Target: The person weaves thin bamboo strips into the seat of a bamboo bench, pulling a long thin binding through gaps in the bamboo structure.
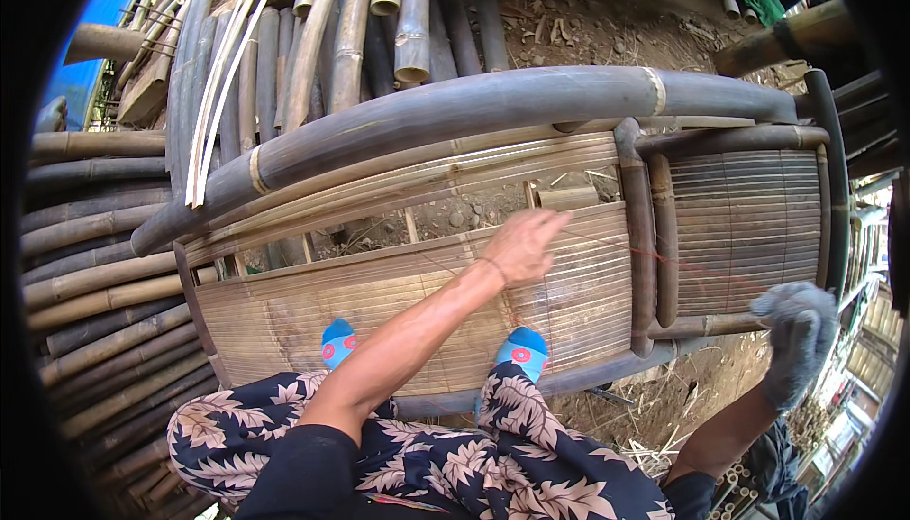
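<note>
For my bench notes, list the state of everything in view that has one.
Left hand: bare, over the slats; grip unclear.
Right hand: gloved, fingers apparently curled; grip unclear.
Red cord: uncoiled, running across the frame between the hands.
Large slatted panel: gapped, with a wide opening toward its far side.
Smaller slatted panel: slatted throughout, no wide gap.
Socked feet: on the large panel, apart.
</note>
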### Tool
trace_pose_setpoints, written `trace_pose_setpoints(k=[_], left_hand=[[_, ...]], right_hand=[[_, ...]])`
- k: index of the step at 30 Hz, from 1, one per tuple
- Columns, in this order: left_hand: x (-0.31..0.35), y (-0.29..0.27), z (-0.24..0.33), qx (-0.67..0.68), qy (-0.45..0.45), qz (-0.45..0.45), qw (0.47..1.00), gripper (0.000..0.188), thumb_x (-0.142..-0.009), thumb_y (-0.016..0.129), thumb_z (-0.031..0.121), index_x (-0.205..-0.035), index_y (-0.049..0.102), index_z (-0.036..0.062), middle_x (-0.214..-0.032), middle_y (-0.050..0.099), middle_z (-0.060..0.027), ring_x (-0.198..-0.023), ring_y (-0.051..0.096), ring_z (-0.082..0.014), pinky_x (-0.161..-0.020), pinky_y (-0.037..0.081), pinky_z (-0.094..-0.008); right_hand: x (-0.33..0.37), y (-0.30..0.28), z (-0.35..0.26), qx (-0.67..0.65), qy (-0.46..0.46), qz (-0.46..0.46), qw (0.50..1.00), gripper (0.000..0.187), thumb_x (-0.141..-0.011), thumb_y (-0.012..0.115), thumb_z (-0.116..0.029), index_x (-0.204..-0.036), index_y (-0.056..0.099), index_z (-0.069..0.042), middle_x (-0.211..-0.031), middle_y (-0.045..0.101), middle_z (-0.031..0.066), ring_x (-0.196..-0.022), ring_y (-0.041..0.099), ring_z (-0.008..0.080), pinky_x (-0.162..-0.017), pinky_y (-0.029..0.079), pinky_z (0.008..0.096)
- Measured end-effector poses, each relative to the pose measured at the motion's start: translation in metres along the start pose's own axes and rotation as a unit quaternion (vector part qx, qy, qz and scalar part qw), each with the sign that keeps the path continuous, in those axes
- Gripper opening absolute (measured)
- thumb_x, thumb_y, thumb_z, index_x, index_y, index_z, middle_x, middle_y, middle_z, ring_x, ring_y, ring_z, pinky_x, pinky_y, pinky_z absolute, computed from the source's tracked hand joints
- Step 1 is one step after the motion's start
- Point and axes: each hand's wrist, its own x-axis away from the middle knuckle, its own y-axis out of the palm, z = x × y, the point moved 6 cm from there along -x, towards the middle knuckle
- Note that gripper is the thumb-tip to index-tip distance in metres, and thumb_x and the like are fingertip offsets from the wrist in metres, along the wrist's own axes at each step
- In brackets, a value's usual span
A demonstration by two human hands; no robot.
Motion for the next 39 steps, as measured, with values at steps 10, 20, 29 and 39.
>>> trace_pose_setpoints(k=[10,20,29,39], left_hand=[[0.016,-0.018,-0.08,-0.052,-0.391,-0.089,0.915,0.028,-0.087,0.051,0.007,-0.103,0.074,0.0048,-0.109,0.07,-0.0194,-0.097,0.068,-0.035,-0.089,0.054,-0.0422],[-0.011,0.054,-0.134,0.184,-0.39,-0.122,0.894,0.036,-0.081,0.067,0.017,-0.111,0.068,-0.0028,-0.1,0.072,-0.0182,-0.09,0.068,-0.0284,-0.083,0.051,-0.0381],[0.007,-0.01,-0.086,0.245,-0.392,-0.085,0.883,0.029,-0.093,0.065,0.027,-0.102,0.071,0.0,-0.089,0.071,-0.0087,-0.083,0.062,-0.0162,-0.077,0.049,-0.0316],[-0.012,-0.028,-0.073,0.231,-0.341,-0.001,0.911,0.032,-0.093,0.063,0.032,-0.104,0.071,0.0022,-0.094,0.072,-0.014,-0.091,0.067,-0.0237,-0.083,0.05,-0.0334]], right_hand=[[-0.065,0.111,0.188,0.562,0.007,-0.071,0.824,0.02,-0.091,0.062,-0.024,-0.078,0.069,-0.011,-0.079,0.065,0.0095,-0.072,0.066,0.0246,-0.067,0.055,0.0389],[-0.036,0.343,0.279,0.206,-0.001,-0.554,0.807,0.032,-0.086,0.05,-0.022,-0.098,0.069,0.0,-0.102,0.068,0.0238,-0.091,0.065,0.0431,-0.081,0.052,0.0475],[-0.029,0.267,0.193,0.224,-0.014,-0.241,0.944,0.032,-0.082,0.07,-0.029,-0.108,0.07,-0.011,-0.115,0.067,0.0181,-0.108,0.062,0.0357,-0.095,0.048,0.0449],[0.052,0.074,0.147,-0.351,0.23,0.075,0.905,0.014,-0.093,0.063,-0.021,-0.09,0.06,-0.008,-0.074,0.052,0.0016,-0.068,0.05,0.0161,-0.068,0.045,0.0322]])
